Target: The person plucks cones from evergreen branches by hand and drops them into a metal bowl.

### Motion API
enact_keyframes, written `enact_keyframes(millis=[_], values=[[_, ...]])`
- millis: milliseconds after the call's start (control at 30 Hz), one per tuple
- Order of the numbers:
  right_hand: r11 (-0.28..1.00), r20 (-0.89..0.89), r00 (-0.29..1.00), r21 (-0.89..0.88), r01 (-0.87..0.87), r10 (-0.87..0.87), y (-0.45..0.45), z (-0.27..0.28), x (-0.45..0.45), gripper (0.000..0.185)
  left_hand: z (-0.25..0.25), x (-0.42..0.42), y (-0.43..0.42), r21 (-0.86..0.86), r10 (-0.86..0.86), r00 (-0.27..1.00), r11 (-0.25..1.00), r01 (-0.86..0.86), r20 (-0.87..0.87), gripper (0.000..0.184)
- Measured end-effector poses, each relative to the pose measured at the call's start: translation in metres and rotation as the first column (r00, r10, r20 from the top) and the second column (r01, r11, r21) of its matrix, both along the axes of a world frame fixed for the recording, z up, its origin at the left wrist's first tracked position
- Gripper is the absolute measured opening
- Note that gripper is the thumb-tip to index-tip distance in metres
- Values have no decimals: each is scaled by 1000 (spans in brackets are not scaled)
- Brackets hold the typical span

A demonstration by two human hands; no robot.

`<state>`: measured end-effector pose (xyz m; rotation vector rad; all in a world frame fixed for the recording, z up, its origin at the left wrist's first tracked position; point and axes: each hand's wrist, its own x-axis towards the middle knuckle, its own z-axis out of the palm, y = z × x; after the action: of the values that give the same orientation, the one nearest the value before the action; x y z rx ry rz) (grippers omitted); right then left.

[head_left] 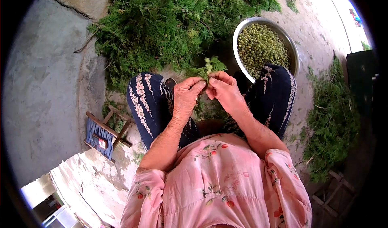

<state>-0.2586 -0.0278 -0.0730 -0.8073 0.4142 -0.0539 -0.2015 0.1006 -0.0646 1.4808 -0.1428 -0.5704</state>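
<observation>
A small evergreen sprig (pixel 208 66) with pale green seed cones is pinched between both hands above my knees. My left hand (pixel 187 94) grips it with thumb and fingertips from the left. From the other side, my right hand (pixel 226 91) closes its thumb and fingers at the sprig's lower part, almost touching the left fingertips. Whatever lies right between the fingertips is hidden. Just beyond my right knee stands a metal basin (pixel 236 46) holding many green cones (pixel 262 46).
A large heap of cut evergreen branches (pixel 161 30) spreads in front of me. More branches (pixel 333 119) lie at the right. On the left, a small wooden stool (pixel 109 133) with blue cloth rests on the ground beside a concrete slab (pixel 44 90).
</observation>
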Motion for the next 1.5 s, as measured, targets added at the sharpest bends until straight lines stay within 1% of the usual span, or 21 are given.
enact_keyframes(millis=[67,233,333,400,467,633,667,733,767,833,867,900,933,1033,1100,1167,1233,1367,1433,1467,1500], values=[[997,-19,1000,78,10,-9,-2,6,-1,12,1,2,0,-24,0,1000,1000,0,8,13],[997,14,1000,73,-1,0,-3,-5,-1,14,-4,4,3,-64,-28,1000,998,28,1,18],[998,38,999,67,-2,0,0,-3,0,16,-4,4,3,-48,-43,996,998,39,-77,19],[999,55,998,54,7,-10,0,-2,-1,18,-4,5,4,-49,21,985,998,-30,-169,18],[1000,49,999,-13,21,-20,-4,-1,-1,20,-7,6,5,-40,19,983,999,-27,-183,17],[998,68,997,51,29,-33,-5,2,0,17,-14,5,1,-209,56,974,972,-103,-220,12],[998,70,996,47,47,-50,-4,1,0,16,-15,5,1,-209,57,974,972,-104,-220,12],[997,72,995,44,65,-68,-1,1,1,16,-14,7,2,-308,0,942,945,-109,-335,8],[998,47,997,-17,65,-64,0,3,1,15,-12,6,1,-308,0,942,945,-109,-335,8],[995,22,998,-77,63,-61,2,3,1,14,0,4,-5,-299,-1,958,950,-88,-286,5],[986,33,999,-165,29,-24,3,3,1,14,-2,3,-5,-298,-1,958,950,-88,-286,5],[968,41,999,-251,-3,14,3,3,1,13,-5,2,-4,-255,44,964,960,-113,-263,4],[968,41,999,-251,-3,14,3,3,1,13,-7,2,-4,-211,88,967,967,-140,-237,4],[978,32,998,-205,-44,52,1,0,-1,14,-10,3,0,-166,65,971,981,-105,-232,7],[985,145,989,161,-57,34,-3,-5,0,11,-15,7,5,-114,72,970,988,-100,-233,9],[981,146,989,193,-30,2,-7,0,0,11,-18,7,6,-63,79,969,993,-96,-233,11],[971,176,984,241,-10,-34,-8,1,3,13,-20,6,3,53,76,997,996,-74,-24,14],[949,77,994,310,56,-84,-5,17,5,16,-29,6,2,37,72,996,997,-74,49,15],[960,46,996,271,64,-79,-6,19,6,19,-16,2,-3,-81,105,994,991,-107,-28,17],[960,46,996,271,63,-78,-5,16,5,19,-14,2,-3,-81,105,994,991,-107,-28,17],[988,19,997,134,71,-74,-5,11,5,19,-12,1,-2,-6,77,996,997,-77,46,17]])
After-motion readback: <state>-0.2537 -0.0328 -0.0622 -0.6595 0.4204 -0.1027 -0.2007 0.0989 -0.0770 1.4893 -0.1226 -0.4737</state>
